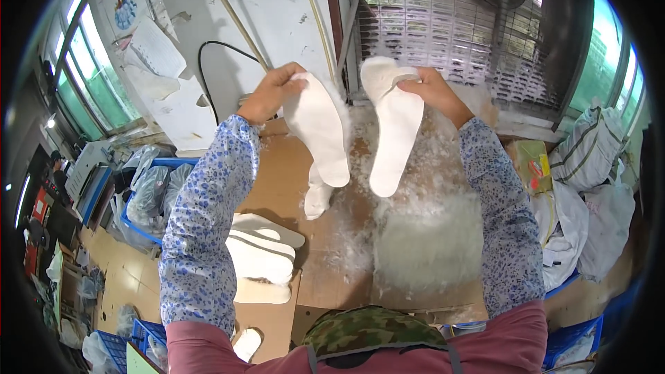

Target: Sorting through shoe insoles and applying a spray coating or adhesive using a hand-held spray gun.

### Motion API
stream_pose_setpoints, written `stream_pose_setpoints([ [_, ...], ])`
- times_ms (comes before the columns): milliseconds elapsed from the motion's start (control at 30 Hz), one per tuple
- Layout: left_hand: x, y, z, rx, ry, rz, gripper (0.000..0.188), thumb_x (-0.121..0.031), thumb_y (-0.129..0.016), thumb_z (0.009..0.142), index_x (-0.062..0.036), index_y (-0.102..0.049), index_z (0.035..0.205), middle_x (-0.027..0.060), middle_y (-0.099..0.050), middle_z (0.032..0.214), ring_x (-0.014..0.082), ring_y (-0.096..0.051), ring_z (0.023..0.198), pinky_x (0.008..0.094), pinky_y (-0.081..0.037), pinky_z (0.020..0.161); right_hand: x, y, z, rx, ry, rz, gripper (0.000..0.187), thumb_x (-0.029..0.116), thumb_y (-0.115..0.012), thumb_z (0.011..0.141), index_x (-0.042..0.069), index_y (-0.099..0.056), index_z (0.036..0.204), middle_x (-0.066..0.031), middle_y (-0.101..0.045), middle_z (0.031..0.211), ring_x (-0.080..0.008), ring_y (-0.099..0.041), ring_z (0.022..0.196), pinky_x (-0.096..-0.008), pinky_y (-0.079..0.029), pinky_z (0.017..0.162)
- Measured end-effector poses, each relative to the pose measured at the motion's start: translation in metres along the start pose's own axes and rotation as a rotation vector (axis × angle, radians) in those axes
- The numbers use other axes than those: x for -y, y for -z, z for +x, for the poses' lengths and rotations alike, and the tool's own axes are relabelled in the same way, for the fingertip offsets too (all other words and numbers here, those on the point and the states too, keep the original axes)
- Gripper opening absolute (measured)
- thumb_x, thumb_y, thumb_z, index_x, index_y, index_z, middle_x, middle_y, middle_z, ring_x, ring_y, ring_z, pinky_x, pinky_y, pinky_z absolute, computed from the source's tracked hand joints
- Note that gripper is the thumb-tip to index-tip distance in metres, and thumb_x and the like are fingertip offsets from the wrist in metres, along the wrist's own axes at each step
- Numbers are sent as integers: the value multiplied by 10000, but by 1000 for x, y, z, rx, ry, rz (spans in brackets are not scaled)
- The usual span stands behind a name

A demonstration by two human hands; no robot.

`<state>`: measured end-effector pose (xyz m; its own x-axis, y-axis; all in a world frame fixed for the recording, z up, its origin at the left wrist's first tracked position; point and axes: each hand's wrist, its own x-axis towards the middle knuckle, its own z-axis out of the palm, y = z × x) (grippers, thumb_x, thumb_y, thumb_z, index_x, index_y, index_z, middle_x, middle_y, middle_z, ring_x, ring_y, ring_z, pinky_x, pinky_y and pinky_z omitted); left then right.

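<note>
My left hand (273, 93) pinches the upper end of a white shoe insole (320, 135) between thumb and fingers. Its other end hangs down and to the right over the table. My right hand (438, 95) is closed on a second white insole (396, 142). Behind that one's upper end shows another white piece (377, 75), perhaps the bent or overlapping end of an insole. Partly hidden below the left insole, a smaller white insole end (317, 201) rests on the brown tabletop. Several more insoles (263, 256) lie stacked beside my left forearm.
White fluff (440, 159) covers much of the brown table (332, 284), around a pale square pad (429, 242). A dusty wire grille (443, 41) with a fan stands behind. Blue crates with plastic bags (149, 190) are at left; white sacks (589, 145) stand at right.
</note>
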<state>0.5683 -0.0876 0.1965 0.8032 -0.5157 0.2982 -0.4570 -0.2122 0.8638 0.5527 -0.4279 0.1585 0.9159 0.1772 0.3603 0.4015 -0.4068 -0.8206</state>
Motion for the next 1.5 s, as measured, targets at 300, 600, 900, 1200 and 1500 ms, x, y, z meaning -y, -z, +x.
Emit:
stream_pose_setpoints([
  [300,-2,-44,-6,168,-91,-136,156,-92,-568,897,-38,-576,1043,26,-597,990,106,-566,802,239,-469,718,23,-46,-3,161,142,-52,296,236,-649,842,-25,-666,980,-65,-682,878,-136,-621,752,-258,-478,677],
  [600,2,1,-28,-91,-62,103,156,-111,-546,906,-45,-543,1047,22,-583,925,101,-547,846,263,-451,767,-5,15,22,-320,271,-664,389,345,-649,825,-24,-655,950,-159,-672,822,-246,-653,764,-333,-484,676],
  [900,10,-11,-60,-39,-39,253,606,-131,-608,834,-69,-342,1375,186,-568,1107,247,-547,1012,336,-423,906,54,-129,39,-72,335,-379,437,389,-643,838,-31,-651,961,-29,-634,762,-112,-571,706,-255,-462,669],
  [1200,11,33,-123,-471,63,0,243,-71,-582,872,55,-513,1068,99,-576,926,149,-561,842,264,-471,713,61,-252,-22,366,240,531,463,283,-647,818,-28,-554,1149,-81,-634,1027,-151,-594,944,-272,-466,821],
  [1500,117,99,-295,-849,497,-217,259,-88,-582,862,38,-541,1084,107,-609,960,160,-620,807,289,-524,692,10,-384,-63,833,-216,773,222,133,-625,810,-5,-585,979,-25,-609,862,-67,-553,753,-224,-450,663],
])
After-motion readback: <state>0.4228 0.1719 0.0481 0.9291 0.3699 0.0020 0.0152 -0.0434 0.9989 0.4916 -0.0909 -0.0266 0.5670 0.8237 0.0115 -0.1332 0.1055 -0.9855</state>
